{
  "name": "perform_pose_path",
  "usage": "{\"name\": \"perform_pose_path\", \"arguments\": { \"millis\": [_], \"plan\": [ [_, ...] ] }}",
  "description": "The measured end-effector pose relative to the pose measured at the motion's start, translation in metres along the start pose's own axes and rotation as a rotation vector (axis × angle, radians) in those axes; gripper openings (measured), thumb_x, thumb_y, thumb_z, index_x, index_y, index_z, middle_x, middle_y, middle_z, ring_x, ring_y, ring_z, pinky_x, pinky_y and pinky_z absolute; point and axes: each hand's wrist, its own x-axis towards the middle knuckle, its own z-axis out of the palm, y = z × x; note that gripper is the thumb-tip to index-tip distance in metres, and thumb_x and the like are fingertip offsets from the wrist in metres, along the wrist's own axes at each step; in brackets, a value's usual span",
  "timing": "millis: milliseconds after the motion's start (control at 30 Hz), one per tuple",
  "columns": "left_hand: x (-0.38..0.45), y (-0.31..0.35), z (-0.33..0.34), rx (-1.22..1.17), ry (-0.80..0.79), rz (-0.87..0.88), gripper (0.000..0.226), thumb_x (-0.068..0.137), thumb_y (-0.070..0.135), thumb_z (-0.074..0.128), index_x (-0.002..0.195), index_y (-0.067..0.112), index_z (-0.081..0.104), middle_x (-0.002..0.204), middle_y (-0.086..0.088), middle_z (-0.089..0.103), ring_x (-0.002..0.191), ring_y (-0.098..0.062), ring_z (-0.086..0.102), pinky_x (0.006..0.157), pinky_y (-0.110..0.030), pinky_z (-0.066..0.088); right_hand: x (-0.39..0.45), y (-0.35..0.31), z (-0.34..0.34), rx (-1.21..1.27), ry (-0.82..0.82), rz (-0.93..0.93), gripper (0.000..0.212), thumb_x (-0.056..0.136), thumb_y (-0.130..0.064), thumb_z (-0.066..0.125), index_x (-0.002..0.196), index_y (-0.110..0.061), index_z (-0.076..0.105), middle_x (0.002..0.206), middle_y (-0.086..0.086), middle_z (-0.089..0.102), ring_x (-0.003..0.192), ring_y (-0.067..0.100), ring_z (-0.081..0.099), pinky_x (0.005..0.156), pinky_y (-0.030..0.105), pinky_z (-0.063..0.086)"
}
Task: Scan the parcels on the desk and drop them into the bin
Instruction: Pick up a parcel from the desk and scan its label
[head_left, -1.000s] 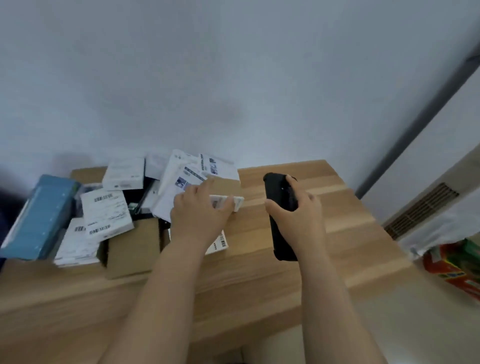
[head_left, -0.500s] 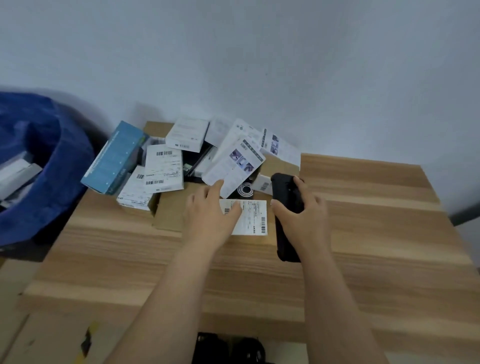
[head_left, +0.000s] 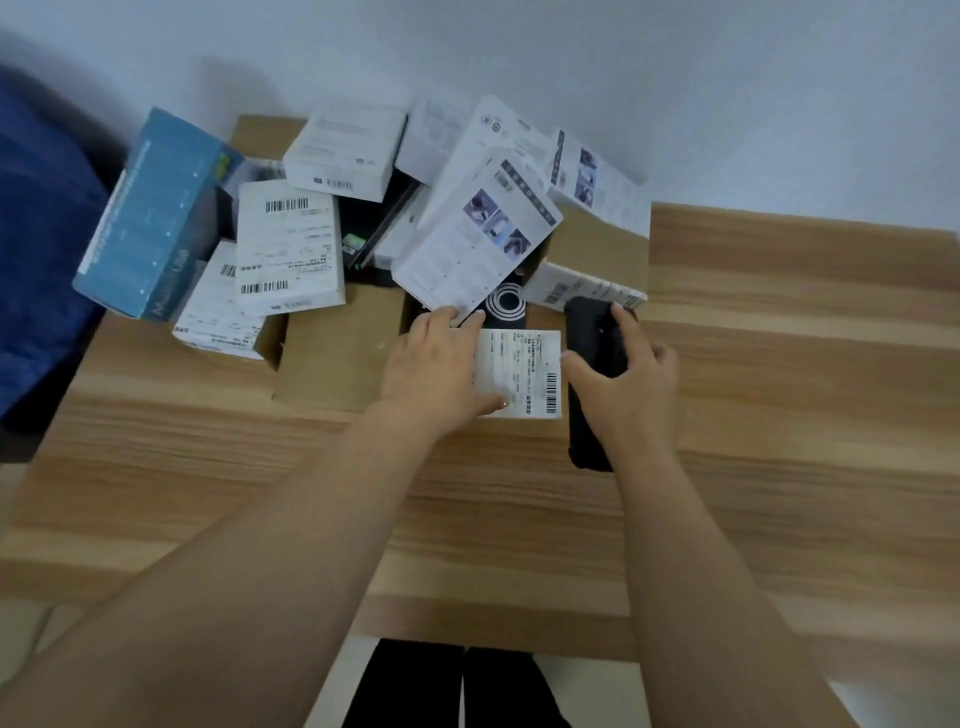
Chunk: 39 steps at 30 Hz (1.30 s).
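Note:
A pile of parcels covers the back left of the wooden desk (head_left: 779, 364): a teal box (head_left: 150, 213), white boxes with barcode labels (head_left: 288, 252), a white illustrated box (head_left: 478, 239) and brown cardboard boxes (head_left: 332, 353). My left hand (head_left: 436, 369) grips a small parcel with a white barcode label (head_left: 524, 371), thumb under its near edge. My right hand (head_left: 628, 384) holds a black handheld scanner (head_left: 592, 343) just right of that label. The blue bin (head_left: 36, 249) is at the left edge.
A white wall rises right behind the desk. The right half of the desk top is bare wood. My dark-clothed legs (head_left: 457, 686) show below the desk's near edge.
My view has swung left and down, bringing the pile and blue bin into sight. The labelled parcel now lies face-up in my left hand, and the scanner stays beside it.

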Motion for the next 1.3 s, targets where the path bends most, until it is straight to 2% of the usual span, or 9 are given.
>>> {"name": "perform_pose_path", "arguments": {
  "millis": [133, 433, 600, 733, 867, 967, 1100, 1233, 1300],
  "plan": [
    [0.012, -0.006, 0.029, 0.125, -0.063, 0.035, 0.123, 0.064, 0.067, 0.078, 0.155, 0.024, 0.007, 0.159, -0.006, 0.011, 0.147, -0.027, 0.012, 0.117, -0.047, 0.021, 0.013, 0.02, 0.008, -0.021, -0.003, 0.005, 0.071, 0.087, -0.041, 0.071, 0.149, -0.045, 0.037, 0.139, -0.003, 0.033, 0.106, 0.01, 0.044, 0.08, 0.026, 0.038],
    [0.024, -0.004, 0.047, 0.144, -0.036, 0.056, 0.121, 0.063, 0.048, 0.085, 0.152, 0.017, 0.008, 0.151, -0.011, 0.011, 0.144, -0.029, 0.01, 0.12, -0.046, 0.02, 0.021, 0.04, 0.01, -0.069, -0.023, 0.026, 0.072, 0.086, -0.046, 0.07, 0.149, -0.049, 0.035, 0.142, -0.002, 0.034, 0.11, 0.009, 0.041, 0.082, 0.03, 0.038],
    [0.018, 0.002, 0.032, 0.142, 0.021, 0.032, 0.116, 0.063, 0.051, 0.083, 0.15, 0.017, 0.014, 0.148, -0.011, 0.017, 0.138, -0.03, 0.017, 0.113, -0.044, 0.032, 0.02, 0.028, 0.0, -0.072, -0.044, -0.012, 0.072, 0.086, -0.045, 0.069, 0.149, -0.048, 0.035, 0.14, -0.002, 0.034, 0.106, 0.011, 0.044, 0.082, 0.031, 0.039],
    [0.009, 0.002, -0.007, 0.171, 0.122, 0.001, 0.109, 0.066, 0.047, 0.082, 0.148, 0.016, 0.018, 0.148, -0.012, 0.019, 0.136, -0.031, 0.019, 0.106, -0.042, 0.037, 0.014, -0.002, -0.018, -0.104, -0.077, -0.09, 0.072, 0.084, -0.049, 0.069, 0.147, -0.051, 0.035, 0.139, -0.003, 0.035, 0.106, 0.014, 0.048, 0.084, 0.034, 0.046],
    [0.004, -0.004, -0.066, 0.224, 0.333, -0.061, 0.096, 0.071, 0.041, 0.075, 0.145, 0.011, 0.023, 0.144, -0.017, 0.027, 0.132, -0.036, 0.025, 0.107, -0.047, 0.034, 0.0, -0.052, -0.04, -0.138, -0.128, -0.201, 0.071, 0.085, -0.049, 0.068, 0.148, -0.052, 0.034, 0.14, -0.003, 0.036, 0.103, 0.017, 0.05, 0.082, 0.036, 0.05],
    [0.004, -0.018, -0.112, 0.302, 0.57, -0.08, 0.093, 0.057, 0.035, 0.082, 0.133, 0.005, 0.037, 0.128, -0.023, 0.045, 0.116, -0.04, 0.038, 0.09, -0.055, 0.046, -0.016, -0.093, -0.052, -0.211, -0.172, -0.309, 0.072, 0.083, -0.049, 0.067, 0.148, -0.051, 0.034, 0.139, -0.005, 0.038, 0.102, 0.016, 0.051, 0.077, 0.032, 0.045],
    [-0.012, -0.028, -0.173, 0.353, 0.635, -0.118, 0.102, 0.054, 0.033, 0.087, 0.136, 0.007, 0.032, 0.133, -0.021, 0.04, 0.124, -0.04, 0.035, 0.098, -0.058, 0.041, -0.041, -0.139, -0.067, -0.299, -0.248, -0.418, 0.069, 0.084, -0.043, 0.063, 0.147, -0.049, 0.036, 0.135, -0.005, 0.039, 0.101, 0.015, 0.048, 0.08, 0.029, 0.04],
    [-0.03, -0.037, -0.21, 0.448, 0.696, -0.131, 0.097, 0.054, 0.024, 0.086, 0.133, 0.007, 0.031, 0.131, -0.02, 0.04, 0.124, -0.039, 0.035, 0.098, -0.059, 0.04, -0.061, -0.166, -0.078, -0.374, -0.272, -0.504, 0.067, 0.084, -0.044, 0.063, 0.145, -0.049, 0.039, 0.123, -0.005, 0.04, 0.113, 0.021, 0.054, 0.083, 0.03, 0.04],
    [-0.04, -0.04, -0.223, 0.483, 0.698, -0.16, 0.098, 0.056, 0.026, 0.086, 0.133, 0.008, 0.028, 0.133, -0.018, 0.038, 0.126, -0.038, 0.033, 0.102, -0.059, 0.038, -0.069, -0.176, -0.083, -0.427, -0.27, -0.534, 0.067, 0.084, -0.046, 0.064, 0.145, -0.05, 0.039, 0.126, -0.004, 0.042, 0.116, 0.023, 0.053, 0.084, 0.03, 0.039]
  ]
}}
